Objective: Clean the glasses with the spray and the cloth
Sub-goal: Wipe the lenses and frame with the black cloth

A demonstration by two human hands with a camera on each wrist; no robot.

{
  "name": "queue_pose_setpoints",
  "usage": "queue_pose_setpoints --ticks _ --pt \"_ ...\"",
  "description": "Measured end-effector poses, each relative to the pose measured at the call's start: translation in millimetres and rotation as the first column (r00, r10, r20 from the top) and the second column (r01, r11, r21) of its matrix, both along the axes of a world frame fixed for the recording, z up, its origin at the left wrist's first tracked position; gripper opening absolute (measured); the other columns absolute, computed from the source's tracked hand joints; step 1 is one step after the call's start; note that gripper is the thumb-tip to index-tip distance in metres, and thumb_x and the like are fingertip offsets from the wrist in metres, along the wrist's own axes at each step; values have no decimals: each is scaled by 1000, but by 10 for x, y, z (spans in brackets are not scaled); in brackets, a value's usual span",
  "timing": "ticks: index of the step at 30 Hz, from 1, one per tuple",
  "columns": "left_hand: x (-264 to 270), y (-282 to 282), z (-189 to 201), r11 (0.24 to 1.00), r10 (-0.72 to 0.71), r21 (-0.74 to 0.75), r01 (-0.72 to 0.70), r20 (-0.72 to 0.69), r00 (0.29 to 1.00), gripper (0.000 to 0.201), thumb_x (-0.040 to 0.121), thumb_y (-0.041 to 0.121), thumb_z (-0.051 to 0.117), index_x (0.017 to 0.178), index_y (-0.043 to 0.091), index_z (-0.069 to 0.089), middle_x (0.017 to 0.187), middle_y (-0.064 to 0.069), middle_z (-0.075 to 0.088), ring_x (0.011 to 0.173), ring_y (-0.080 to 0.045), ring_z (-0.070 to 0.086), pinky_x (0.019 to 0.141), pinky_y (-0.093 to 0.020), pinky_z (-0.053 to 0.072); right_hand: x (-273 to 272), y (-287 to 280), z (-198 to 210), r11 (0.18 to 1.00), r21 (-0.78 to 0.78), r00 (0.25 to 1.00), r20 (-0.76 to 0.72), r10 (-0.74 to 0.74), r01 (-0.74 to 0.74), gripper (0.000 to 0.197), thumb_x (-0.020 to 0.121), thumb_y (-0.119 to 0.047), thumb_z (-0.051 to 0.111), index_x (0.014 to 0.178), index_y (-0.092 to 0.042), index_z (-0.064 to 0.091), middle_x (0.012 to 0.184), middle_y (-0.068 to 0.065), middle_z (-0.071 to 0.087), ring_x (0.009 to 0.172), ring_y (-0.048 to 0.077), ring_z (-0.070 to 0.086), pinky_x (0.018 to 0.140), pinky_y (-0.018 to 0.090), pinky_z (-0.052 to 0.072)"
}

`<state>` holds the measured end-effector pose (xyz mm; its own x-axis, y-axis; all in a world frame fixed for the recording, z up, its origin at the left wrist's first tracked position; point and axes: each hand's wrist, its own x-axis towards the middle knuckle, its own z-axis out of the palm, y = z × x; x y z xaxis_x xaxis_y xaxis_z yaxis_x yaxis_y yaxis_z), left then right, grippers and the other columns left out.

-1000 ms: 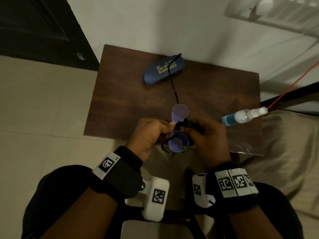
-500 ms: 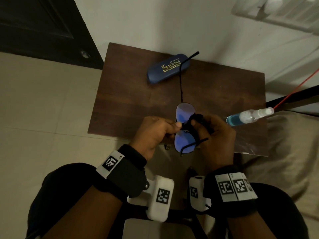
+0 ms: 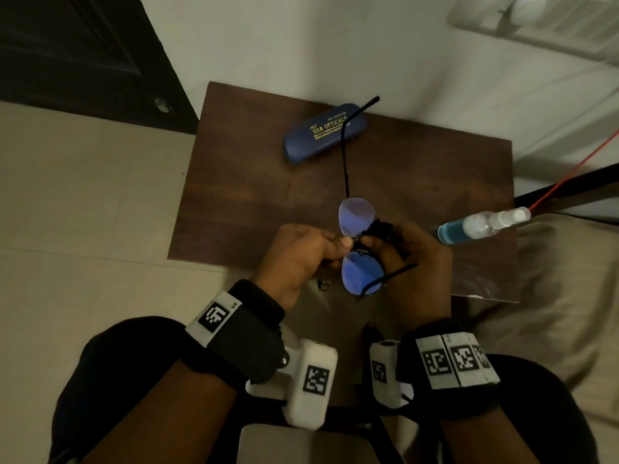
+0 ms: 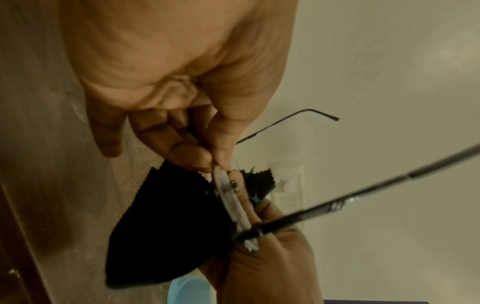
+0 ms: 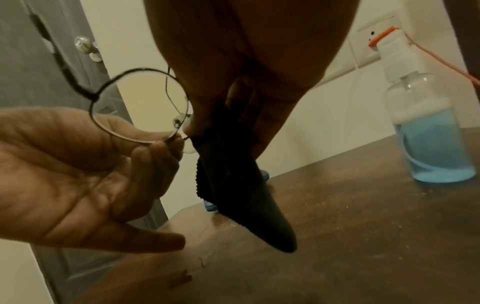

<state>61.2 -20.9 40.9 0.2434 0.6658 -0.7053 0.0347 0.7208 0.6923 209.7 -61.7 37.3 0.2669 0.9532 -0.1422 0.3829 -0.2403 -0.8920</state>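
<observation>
Left hand [image 3: 298,252] pinches glasses [image 3: 358,242] at bridge, fingertip-only. Right hand [image 3: 412,259] fingers curled round black cloth [image 5: 233,164], touching frame. Spray bottle [image 3: 482,224] just beyond right knuckles. Risk: wiping force twists thin frame, pinch slips.

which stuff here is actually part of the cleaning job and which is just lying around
In use:
glasses, pinched by left hand
black cloth, gripped by right hand
spray bottle, standing on the table

Lying about:
blue glasses case
red cable
</observation>
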Motion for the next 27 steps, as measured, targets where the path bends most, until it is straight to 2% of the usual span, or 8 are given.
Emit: queue_pose_setpoints --ticks 5,8,11,14,15,18,23,27 --pt "-5 -5 -12 1000 3 2 -3 -22 1000 15 85 10 67 81 -5 69 64 -4 68 61 -11 63 65 -23 55 73 15 4 1000 6 998 -58 6 -5 11 85 -12 68 95 -16 71 88 -1 73 84 11 71 76 35 57" --pt "-7 11 -5 1000 1 -3 -2 -32 999 14 85 10 67 73 4 69 52 3 65 52 -7 61 53 -16 53 105 48 -67 995 -26 993 -73 91 -93 12 83 -23 69 93 -28 71 91 -3 73 87 11 70 79 36 57" --pt "-5 7 -18 1000 16 3 -15 -45 999 16 84 12 68 82 -4 70 66 -8 66 56 -10 61 53 -15 52 137 84 -140 983 -116 989 -14 144 -145 20 74 -51 61 90 -41 67 89 -14 70 89 2 67 79 24 52" --pt "0 4 -18 1000 2 0 -2 -49 999 16 84 13 68 84 -3 71 71 -10 67 61 -12 62 56 -18 52 129 112 -164 966 -204 987 -22 157 -158 72 60 -57 47 110 -9 66 95 0 69 96 2 65 85 17 48" --pt "1 3 -9 1000 -2 0 2 -42 999 17 83 13 69 85 -3 71 70 -10 68 61 -12 62 56 -19 52 134 110 -148 971 -184 988 -55 145 -153 74 61 -56 48 107 -2 67 89 -2 67 92 -3 65 83 13 47" --pt "-2 2 0 1000 22 1 -22 -3 1000 24 84 12 67 95 -9 69 88 -25 71 73 -21 64 62 -23 54 156 72 -16 997 -77 996 -84 8 -15 9 81 -23 70 89 -24 73 76 -11 71 80 0 69 73 14 51" --pt "-48 20 3 996 88 -35 -85 80 993 37 88 18 61 105 -15 61 98 -33 61 84 -32 57 92 -54 48 125 3 61 997 26 987 -147 -67 72 20 89 -5 59 103 -18 67 84 -17 69 80 -5 67 66 8 49" --pt "-72 29 -42 982 145 -140 -130 102 984 29 88 20 60 107 -1 67 95 -22 65 87 -31 59 85 -44 51 113 -49 11 989 -44 966 -213 -146 140 20 91 -10 58 99 -25 68 88 -11 73 87 5 70 72 19 56"
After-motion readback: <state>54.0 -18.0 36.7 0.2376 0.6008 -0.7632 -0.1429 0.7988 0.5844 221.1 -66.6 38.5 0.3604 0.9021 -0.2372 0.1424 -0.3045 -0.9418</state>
